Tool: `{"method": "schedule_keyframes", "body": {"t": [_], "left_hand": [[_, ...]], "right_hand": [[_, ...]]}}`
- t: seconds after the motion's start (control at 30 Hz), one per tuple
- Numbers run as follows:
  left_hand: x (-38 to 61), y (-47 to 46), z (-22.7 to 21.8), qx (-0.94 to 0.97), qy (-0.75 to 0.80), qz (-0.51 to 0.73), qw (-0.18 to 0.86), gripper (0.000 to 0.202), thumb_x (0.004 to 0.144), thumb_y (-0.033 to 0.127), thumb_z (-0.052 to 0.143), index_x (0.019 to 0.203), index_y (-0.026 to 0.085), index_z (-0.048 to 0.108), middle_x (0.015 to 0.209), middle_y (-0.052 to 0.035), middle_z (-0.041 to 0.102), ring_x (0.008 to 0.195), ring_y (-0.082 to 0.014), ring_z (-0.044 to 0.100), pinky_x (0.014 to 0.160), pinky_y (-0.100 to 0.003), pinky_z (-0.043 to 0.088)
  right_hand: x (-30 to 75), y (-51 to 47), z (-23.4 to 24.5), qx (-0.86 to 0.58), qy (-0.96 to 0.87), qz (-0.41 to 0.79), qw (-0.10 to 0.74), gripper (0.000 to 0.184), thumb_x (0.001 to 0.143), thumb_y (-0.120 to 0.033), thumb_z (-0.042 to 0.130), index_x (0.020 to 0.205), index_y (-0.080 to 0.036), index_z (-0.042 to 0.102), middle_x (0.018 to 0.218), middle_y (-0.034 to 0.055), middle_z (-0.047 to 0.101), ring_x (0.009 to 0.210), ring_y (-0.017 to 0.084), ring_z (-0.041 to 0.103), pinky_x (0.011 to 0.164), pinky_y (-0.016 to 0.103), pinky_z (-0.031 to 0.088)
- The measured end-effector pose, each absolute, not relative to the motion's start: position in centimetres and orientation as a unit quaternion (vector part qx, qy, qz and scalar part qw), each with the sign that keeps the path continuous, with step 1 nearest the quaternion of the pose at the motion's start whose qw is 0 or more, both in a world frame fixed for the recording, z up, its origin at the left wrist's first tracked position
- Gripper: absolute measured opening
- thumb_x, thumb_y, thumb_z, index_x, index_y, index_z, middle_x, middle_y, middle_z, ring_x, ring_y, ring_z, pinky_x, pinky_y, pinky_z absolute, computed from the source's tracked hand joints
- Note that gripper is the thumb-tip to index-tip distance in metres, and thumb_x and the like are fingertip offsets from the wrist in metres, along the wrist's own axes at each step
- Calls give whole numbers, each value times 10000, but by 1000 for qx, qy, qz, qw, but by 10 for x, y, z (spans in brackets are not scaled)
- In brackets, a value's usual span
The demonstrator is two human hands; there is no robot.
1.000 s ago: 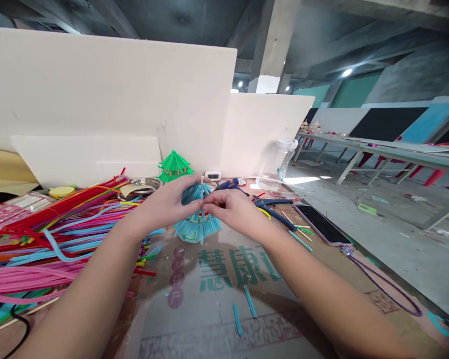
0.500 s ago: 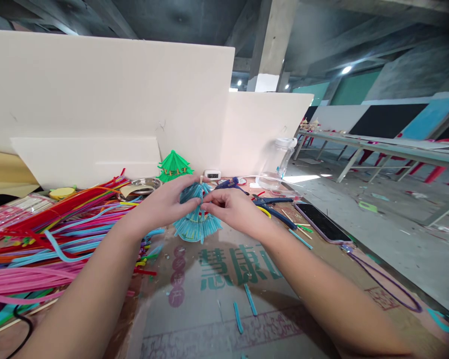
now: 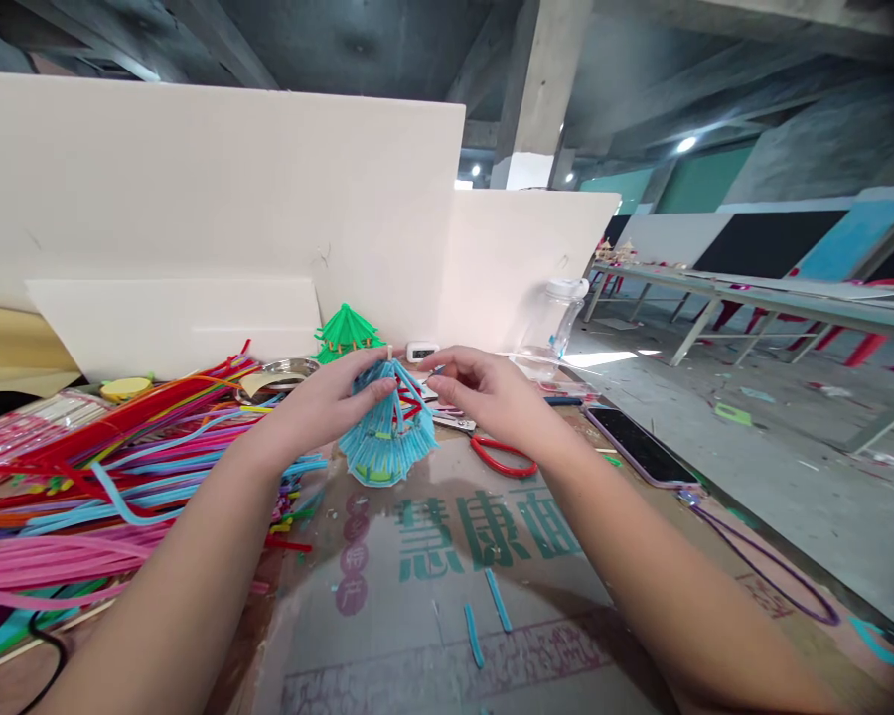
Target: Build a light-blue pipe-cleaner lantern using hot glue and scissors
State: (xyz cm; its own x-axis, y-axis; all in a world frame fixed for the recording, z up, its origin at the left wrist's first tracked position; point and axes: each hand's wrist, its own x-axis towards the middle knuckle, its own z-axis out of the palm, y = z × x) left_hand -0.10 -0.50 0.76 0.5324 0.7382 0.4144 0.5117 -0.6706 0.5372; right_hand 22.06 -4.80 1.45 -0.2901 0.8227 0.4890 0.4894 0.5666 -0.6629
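A light-blue tiered cone made of pipe cleaners point(image 3: 388, 449) stands on the cardboard, with a stick end at its top and some red strands inside. My left hand point(image 3: 343, 397) holds its upper left side, thumb across the front and fingers behind. My right hand point(image 3: 492, 397) is just right of the cone, its fingers curved and apart, with nothing visible between them. Below that hand lies a pair of scissors with red handles point(image 3: 503, 459). Two short blue pipe-cleaner pieces point(image 3: 498, 600) lie on the cardboard nearer me.
Bundles of coloured pipe cleaners point(image 3: 81, 546) spread over the left side. Behind the cone stand a green tiered model point(image 3: 347, 330), a small digital clock point(image 3: 421, 352) and a clear bottle point(image 3: 555, 323). A phone point(image 3: 637, 445) lies at the right table edge. White boards point(image 3: 194, 199) rise behind.
My right hand has moved right, off the blue cone, and its fingers have parted. The red-handled scissors have come into view. The cone has shifted slightly left in my left hand.
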Motion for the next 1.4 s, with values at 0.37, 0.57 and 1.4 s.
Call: {"method": "schedule_keyframes", "body": {"t": [0.37, 0.57, 1.4], "left_hand": [[5, -33, 30, 853, 301, 426, 5, 272, 863, 474, 612, 989, 267, 736, 1061, -43, 656, 1071, -226, 573, 959, -363, 451], [9, -31, 25, 888, 273, 370, -19, 236, 902, 413, 575, 870, 233, 723, 939, -41, 668, 970, -216, 567, 878, -360, 436], [-18, 7, 10, 813, 431, 348, 179, 564, 790, 508, 642, 1263, 204, 593, 1221, -96, 660, 1065, -256, 641, 928, -414, 515]], "right_hand": [[209, -52, 14, -413, -770, 243, 421, 355, 899, -487, 529, 781, -159, 596, 638, -21, 528, 582, 104, 455, 529, 230, 325], [204, -55, 11, -416, -780, 209, 417, 303, 914, -413, 524, 752, -165, 586, 648, -26, 518, 594, 100, 435, 529, 228, 297], [205, -36, -10, -480, -790, 114, 364, 131, 870, -296, 627, 826, -173, 640, 706, -17, 611, 623, 108, 501, 554, 231, 282]]}}
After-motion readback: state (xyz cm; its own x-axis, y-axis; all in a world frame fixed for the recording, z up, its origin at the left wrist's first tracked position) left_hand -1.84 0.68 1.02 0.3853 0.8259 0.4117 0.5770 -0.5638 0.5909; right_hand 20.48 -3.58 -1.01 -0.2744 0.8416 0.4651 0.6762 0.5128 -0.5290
